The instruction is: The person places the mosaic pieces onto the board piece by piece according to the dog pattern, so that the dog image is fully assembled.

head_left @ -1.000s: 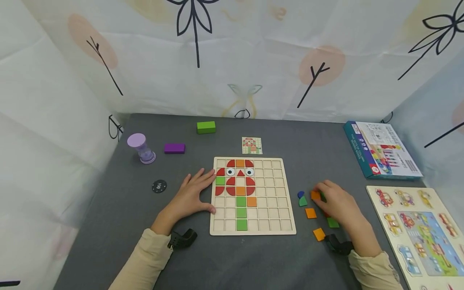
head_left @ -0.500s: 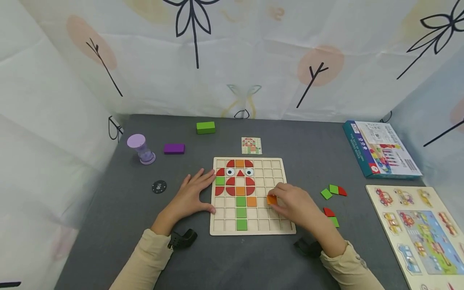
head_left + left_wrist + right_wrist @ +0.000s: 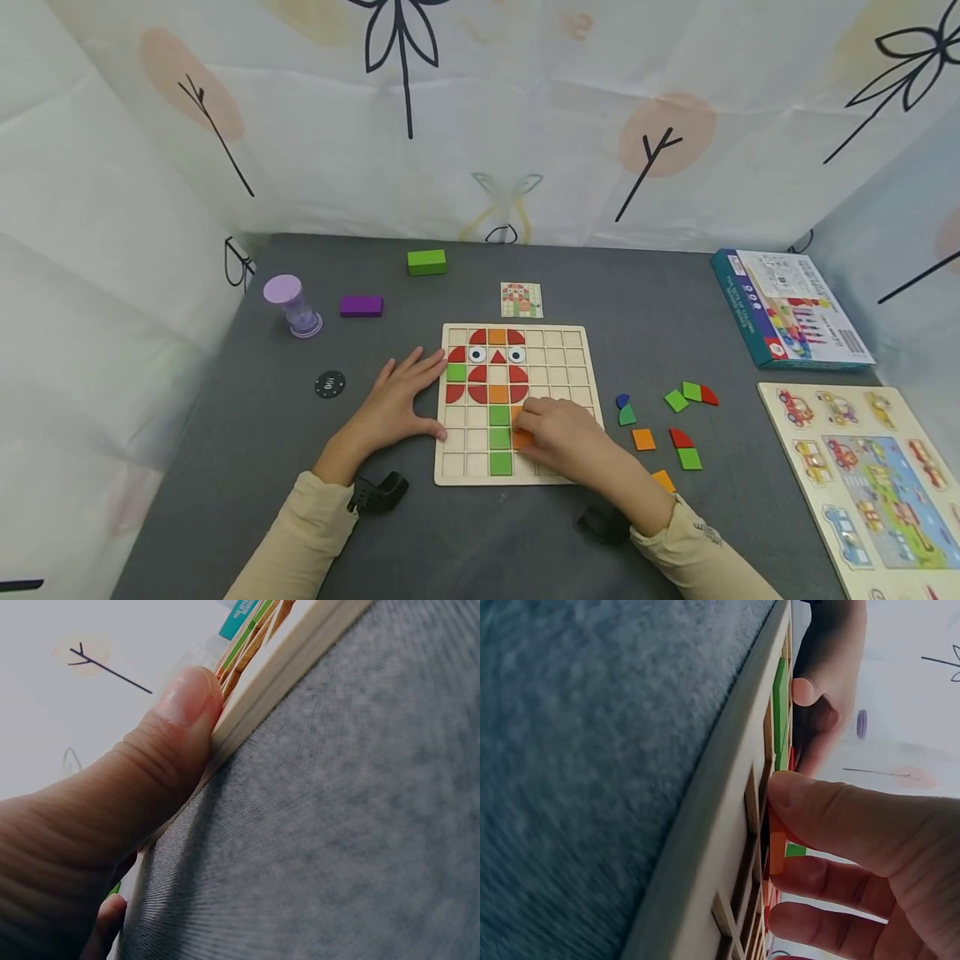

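- The right hand (image 3: 558, 437) has moved from the loose pieces on its outer side to the gridded board (image 3: 465, 468), which lies between the two hands.
- Its thumb and index finger are nearly together, pinching an orange piece (image 3: 778, 853); the other fingers are bent alongside.
- A second ago that hand was over the loose pieces; half a second ago it carried the orange piece above the board's right side. Now the piece is at the column just beyond the green squares (image 3: 500, 439), on the right hand's side.
- This seems to take the work from fetching to placing. Whether the piece sits flat in a cell cannot be told, as the fingers cover it.
- The left hand (image 3: 393, 404) has stayed put, fingers spread and thumb apart, touching the board's edge on its own side and grasping no piece; that likely steadies the board.
- Outward of the right hand remain orange squares (image 3: 642, 439), red quarter pieces (image 3: 680, 437) and other small pieces.
- Ahead of the right hand, past the board, lies a picture card (image 3: 521, 300).
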The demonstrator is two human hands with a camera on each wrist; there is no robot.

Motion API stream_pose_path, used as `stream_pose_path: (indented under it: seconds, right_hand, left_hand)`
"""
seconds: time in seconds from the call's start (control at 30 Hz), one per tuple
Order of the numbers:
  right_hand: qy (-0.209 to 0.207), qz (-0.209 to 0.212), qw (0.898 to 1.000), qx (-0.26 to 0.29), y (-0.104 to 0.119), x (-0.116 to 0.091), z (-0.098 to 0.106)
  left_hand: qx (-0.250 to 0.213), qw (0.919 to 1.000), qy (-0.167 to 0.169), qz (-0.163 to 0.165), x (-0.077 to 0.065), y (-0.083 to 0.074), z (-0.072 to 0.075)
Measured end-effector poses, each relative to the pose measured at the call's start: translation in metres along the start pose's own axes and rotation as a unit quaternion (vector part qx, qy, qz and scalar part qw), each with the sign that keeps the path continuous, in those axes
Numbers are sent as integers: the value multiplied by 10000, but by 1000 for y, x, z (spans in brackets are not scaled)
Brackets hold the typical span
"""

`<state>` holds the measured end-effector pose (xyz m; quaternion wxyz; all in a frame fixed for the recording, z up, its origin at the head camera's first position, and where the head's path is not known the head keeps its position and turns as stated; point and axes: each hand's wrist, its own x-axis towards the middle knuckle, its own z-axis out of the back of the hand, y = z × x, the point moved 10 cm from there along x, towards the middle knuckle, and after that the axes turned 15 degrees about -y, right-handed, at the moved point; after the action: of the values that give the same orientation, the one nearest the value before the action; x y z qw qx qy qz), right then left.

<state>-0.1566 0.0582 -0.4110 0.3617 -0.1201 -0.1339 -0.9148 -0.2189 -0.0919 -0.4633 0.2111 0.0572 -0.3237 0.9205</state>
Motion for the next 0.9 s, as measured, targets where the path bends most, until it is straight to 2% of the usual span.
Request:
stream_pose_path:
  seconds: [0.17, 0.3, 0.47, 0.67, 0.77, 0.9]
  right_hand:
    - [-40, -57, 10000, 42, -2, -2, 1]
    - [-125, -396, 9990, 150, -16, -13, 11]
    - [-217, -1235, 9921, 44, -56, -49, 33]
    - [-148, -2196, 9749, -334, -104, -98, 52]
    - [-32, -2360, 9711, -364, -114, -110, 53]
    - [97, -2388, 9703, -378, -117, -114, 49]
  left_hand:
    - [-12, 10000, 3, -1, 0, 0, -1]
    - [-7, 10000, 16, 5, -1, 0, -2]
    - [-20, 10000, 27, -13, 0, 0, -3]
    - [-31, 10000, -17, -24, 1, 1, -1]
    - [-33, 10000, -26, -25, 1, 2, 0]
    - [12, 10000, 13, -35, 1, 2, -1]
